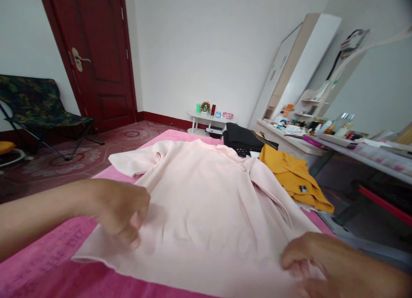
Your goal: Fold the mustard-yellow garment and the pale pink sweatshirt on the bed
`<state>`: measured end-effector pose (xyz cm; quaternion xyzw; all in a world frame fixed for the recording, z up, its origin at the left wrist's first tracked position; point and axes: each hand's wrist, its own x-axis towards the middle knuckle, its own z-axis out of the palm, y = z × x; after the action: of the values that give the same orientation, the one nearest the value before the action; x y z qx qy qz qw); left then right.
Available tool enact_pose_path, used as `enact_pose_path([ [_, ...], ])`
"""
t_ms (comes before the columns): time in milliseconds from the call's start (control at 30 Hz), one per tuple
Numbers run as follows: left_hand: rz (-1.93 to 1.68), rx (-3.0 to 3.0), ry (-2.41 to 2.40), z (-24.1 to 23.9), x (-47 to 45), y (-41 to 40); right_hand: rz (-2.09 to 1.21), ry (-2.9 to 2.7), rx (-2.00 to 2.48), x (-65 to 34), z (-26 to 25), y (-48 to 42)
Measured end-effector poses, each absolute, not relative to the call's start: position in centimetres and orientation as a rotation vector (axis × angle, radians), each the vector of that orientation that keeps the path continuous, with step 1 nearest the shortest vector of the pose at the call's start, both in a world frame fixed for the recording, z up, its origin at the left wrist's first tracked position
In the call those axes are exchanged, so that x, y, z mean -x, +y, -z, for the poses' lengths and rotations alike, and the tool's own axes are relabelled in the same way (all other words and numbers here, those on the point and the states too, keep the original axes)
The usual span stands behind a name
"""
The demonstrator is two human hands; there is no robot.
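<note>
A pale pink short-sleeved shirt (206,195) lies spread out on a bed with a pink cover (64,246). Its neckline is at the far side, and soft creases run down its right half. My left hand (122,208) is over the shirt's left side, fingers bent downward and slightly apart; no cloth shows lifted between them. Slightly blurred, my right hand (318,263) sits at the shirt's near right corner, its fingers curled round the fabric there. The near hem droops at the lower left.
Folded yellow clothing (292,173) and a stack of black clothing (246,137) lie at the bed's far right. A cluttered dressing table (322,143) stands on the right. At the back is a small white table (206,117); a folding chair (45,105) and red door (96,53) are left.
</note>
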<state>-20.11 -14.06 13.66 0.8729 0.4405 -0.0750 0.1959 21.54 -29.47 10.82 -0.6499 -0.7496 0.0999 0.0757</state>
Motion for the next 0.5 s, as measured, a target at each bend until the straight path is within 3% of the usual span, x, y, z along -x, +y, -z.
enact_pose_path([
  [67, 0.308, -2.555, 0.970, -14.7, 16.2, -12.3, -0.596, -2.321, 1.855, -18.8, -13.2, -26.1],
  [167, 0.090, -2.716, 1.181, -13.9, 9.7, -9.4, -0.560, -2.231, 1.650, -14.9, -14.1, -19.6],
  [300, -0.425, -2.693, 1.444, -8.6, 3.8, -5.6, -0.526, -2.010, 1.570, -12.9, -10.9, -11.0],
  [500, -0.662, -2.692, 1.461, -0.7, 1.9, -3.2, -0.432, -1.509, 1.810, -17.3, -8.2, -1.9],
])
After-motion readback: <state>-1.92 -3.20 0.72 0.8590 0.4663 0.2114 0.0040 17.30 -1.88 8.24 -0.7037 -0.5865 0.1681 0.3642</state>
